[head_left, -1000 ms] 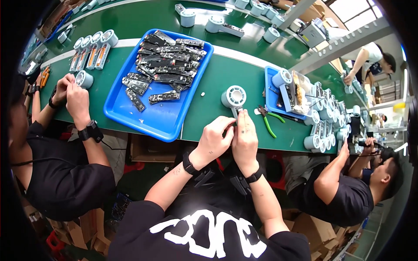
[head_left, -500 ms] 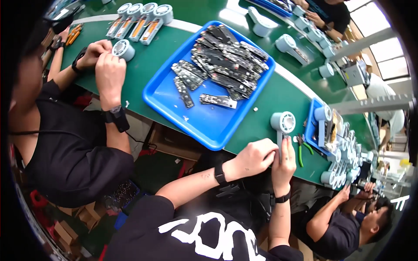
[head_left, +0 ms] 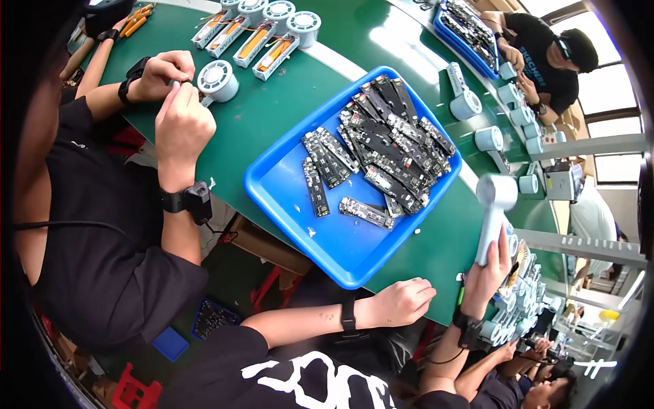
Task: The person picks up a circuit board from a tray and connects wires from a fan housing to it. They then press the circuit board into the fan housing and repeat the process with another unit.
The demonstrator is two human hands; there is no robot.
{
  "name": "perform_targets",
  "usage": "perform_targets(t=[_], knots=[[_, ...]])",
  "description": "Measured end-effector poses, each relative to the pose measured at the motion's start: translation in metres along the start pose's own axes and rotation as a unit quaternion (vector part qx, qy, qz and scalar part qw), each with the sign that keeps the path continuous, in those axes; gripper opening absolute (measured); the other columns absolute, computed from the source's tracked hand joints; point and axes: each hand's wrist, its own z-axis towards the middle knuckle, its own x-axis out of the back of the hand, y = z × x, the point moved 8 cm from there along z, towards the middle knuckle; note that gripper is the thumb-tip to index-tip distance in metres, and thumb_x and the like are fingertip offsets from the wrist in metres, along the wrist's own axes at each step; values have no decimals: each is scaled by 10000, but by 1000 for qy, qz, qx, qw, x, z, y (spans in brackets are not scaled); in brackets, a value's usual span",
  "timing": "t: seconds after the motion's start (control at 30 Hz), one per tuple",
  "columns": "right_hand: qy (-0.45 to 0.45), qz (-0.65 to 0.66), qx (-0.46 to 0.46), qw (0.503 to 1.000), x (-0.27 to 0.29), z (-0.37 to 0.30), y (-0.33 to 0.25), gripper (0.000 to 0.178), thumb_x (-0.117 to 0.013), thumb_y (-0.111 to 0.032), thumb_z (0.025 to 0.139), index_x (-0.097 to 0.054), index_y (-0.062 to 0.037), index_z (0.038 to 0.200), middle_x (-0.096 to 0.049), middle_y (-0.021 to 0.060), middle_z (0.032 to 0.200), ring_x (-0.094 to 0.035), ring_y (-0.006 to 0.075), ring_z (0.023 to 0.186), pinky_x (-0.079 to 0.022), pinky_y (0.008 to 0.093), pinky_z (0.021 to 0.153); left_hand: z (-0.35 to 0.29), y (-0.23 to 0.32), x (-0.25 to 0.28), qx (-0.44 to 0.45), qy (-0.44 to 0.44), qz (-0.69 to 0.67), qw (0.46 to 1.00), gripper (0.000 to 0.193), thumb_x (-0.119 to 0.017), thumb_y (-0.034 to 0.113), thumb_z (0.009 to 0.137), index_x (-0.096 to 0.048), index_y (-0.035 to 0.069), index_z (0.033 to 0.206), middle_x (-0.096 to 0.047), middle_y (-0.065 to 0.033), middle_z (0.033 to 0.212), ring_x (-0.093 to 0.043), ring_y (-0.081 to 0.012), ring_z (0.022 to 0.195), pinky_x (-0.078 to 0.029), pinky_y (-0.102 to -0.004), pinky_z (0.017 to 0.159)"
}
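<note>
My right hand (head_left: pixel 487 276), with a black band at its wrist, is raised at the table's right side. It grips a pale blue handheld fan (head_left: pixel 492 221) by the lower handle, with the round head up. My left hand (head_left: pixel 403 301) is closed, apart from the fan, near the front table edge; whether its curled fingers hold anything is hidden. In front of my hands lies a blue tray (head_left: pixel 340 262) with a pile of black circuit boards (head_left: pixel 388 153). Green-handled cutters (head_left: pixel 460 292) show in part beside my right wrist.
At left, a co-worker's hands (head_left: pixel 180 112) work at another fan (head_left: pixel 218 80). Several fans with exposed orange parts (head_left: pixel 253 44) line the far left. More fans (head_left: pixel 521 300) crowd the right side. Across the green table (head_left: pixel 327 41), another person handles parts beside a second blue tray (head_left: pixel 470 51).
My right hand has lifted the fan up and to the right and turned it. My left hand has let go of it and moved lower. The whole view has shifted.
</note>
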Motion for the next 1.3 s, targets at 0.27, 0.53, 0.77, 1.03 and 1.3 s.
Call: perform_targets(t=[0.27,0.53,0.77,1.03,1.3], knots=[[-176,-421,239,857,-207,198,-24,410,-658,-117,971,-649,-63,1377,-740,91,867,-649,127,765,-504,284,730,-2,-6,-1,54,20,51,997,205,-633,-26,853,-634,-97,1046,-664,-199,1023,-679,-346,959,-567,-412,871],[-153,-507,342,776,-234,251,30,379,-648,-136,964,-667,-68,1336,-730,217,1130,-712,302,901,-539,369,853,4,16,14,-35,94,121,988,270,-581,-73,846,-603,-160,1100,-652,-242,1096,-654,-396,1054,-559,-460,926],[-184,-496,417,739,-238,228,26,329,-655,-167,943,-709,-39,1242,-708,209,1182,-660,407,1079,-510,439,962,5,4,21,20,79,23,996,311,-555,-80,857,-595,-133,1161,-627,-260,1132,-648,-412,1058,-564,-468,917],[-367,-402,389,743,-399,179,-19,611,-726,-289,909,-556,10,1413,-632,247,1321,-545,408,1304,-422,430,1122,0,-9,19,154,141,-198,958,485,-536,-14,949,-423,-50,1420,-541,-228,1304,-607,-316,1161,-542,-396,961],[-412,-451,311,728,-502,159,21,799,-890,-353,711,-533,18,1321,-669,274,1223,-668,401,1132,-544,436,971,-8,-15,21,141,294,-332,885,677,-535,-24,934,-240,-17,1544,-507,-211,1359,-585,-254,1176,-525,-373,963]])
